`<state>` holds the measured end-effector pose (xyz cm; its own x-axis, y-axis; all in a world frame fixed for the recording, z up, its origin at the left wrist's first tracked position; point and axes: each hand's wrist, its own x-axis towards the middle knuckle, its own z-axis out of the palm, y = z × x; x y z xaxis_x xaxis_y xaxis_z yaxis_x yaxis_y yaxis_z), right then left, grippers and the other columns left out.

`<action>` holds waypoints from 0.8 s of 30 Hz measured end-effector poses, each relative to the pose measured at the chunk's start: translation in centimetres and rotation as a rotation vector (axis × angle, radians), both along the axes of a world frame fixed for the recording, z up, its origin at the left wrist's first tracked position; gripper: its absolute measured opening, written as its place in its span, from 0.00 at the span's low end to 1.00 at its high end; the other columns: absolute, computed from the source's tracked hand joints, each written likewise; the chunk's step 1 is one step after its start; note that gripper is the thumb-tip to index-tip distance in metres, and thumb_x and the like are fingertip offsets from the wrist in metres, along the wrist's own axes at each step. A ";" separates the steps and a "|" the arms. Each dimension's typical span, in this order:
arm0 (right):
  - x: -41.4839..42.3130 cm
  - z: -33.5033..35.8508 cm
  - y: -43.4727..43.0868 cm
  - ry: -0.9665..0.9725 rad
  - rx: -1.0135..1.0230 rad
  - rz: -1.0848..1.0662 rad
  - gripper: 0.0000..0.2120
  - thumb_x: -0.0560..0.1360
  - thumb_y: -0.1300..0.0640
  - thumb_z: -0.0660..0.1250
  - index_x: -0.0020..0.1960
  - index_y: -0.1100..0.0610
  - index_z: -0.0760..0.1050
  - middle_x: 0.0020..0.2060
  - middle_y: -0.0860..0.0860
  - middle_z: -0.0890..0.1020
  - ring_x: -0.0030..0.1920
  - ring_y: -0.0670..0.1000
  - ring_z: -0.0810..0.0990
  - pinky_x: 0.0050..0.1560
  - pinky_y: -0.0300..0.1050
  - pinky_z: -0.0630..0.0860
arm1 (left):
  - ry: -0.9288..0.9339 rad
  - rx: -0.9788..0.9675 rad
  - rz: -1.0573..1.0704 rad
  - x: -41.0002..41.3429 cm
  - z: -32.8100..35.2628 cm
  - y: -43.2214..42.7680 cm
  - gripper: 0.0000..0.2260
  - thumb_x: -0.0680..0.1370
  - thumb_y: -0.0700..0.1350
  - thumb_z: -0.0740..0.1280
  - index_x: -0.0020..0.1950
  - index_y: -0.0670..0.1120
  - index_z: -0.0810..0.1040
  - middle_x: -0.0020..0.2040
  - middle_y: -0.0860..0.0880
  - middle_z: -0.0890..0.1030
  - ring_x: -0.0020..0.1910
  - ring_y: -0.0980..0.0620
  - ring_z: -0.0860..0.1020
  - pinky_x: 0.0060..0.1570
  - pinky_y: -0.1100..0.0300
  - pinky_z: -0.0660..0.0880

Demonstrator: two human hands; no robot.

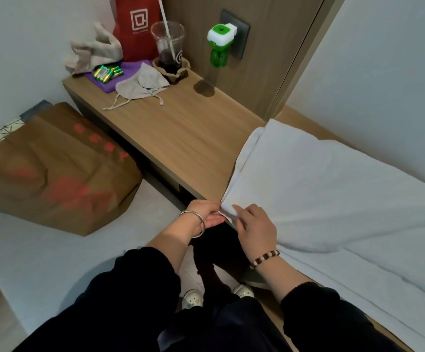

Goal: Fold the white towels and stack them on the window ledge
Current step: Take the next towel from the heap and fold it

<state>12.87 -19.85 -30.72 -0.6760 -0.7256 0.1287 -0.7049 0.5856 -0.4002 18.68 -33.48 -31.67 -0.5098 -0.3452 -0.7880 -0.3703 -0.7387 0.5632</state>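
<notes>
White towel (333,189), smooth, flat on wood ledge (180,128), near corner in L hand (207,214) + R hand (254,229) pinch.

Apparently illegible red lettering, paper bag (53,174)

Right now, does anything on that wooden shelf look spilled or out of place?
A dark patch marks the wooden shelf beside the plastic cup, below the green plug-in. It could be a spill or only a shadow; I cannot tell. The cup itself stands upright.
</notes>
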 end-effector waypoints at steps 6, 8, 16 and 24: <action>0.2 0.4 -0.8 0.080 0.058 0.010 0.13 0.60 0.63 0.80 0.42 0.54 0.83 0.30 0.50 0.76 0.30 0.52 0.76 0.23 0.39 0.64 | 0.005 0.032 -0.002 0.3 0.4 0.1 0.02 0.78 0.35 0.64 0.46 0.37 0.76 0.40 0.39 0.80 0.29 0.49 0.82 0.32 0.60 0.81; 0.3 0.5 -1.1 0.089 0.061 -0.002 0.12 0.59 0.63 0.80 0.40 0.54 0.83 0.29 0.50 0.76 0.28 0.52 0.75 0.23 0.38 0.61 | 0.001 0.037 -0.014 0.4 0.5 0.0 0.03 0.79 0.35 0.63 0.49 0.36 0.76 0.40 0.38 0.80 0.30 0.48 0.82 0.32 0.59 0.81; -0.3 -0.9 -0.9 0.037 0.046 0.018 0.08 0.63 0.66 0.77 0.41 0.59 0.82 0.30 0.54 0.76 0.30 0.56 0.76 0.25 0.42 0.67 | -0.039 -0.058 -0.106 0.1 0.9 -0.2 0.15 0.76 0.47 0.70 0.53 0.36 0.77 0.44 0.38 0.82 0.37 0.47 0.82 0.38 0.60 0.81; -2.8 -0.9 4.0 0.339 0.105 0.002 0.16 0.50 0.73 0.72 0.34 0.59 0.77 0.31 0.53 0.75 0.32 0.55 0.72 0.38 0.43 0.58 | -0.287 -0.707 -0.439 -1.2 1.2 0.7 0.07 0.76 0.43 0.62 0.39 0.43 0.74 0.31 0.45 0.79 0.25 0.52 0.77 0.40 0.56 0.79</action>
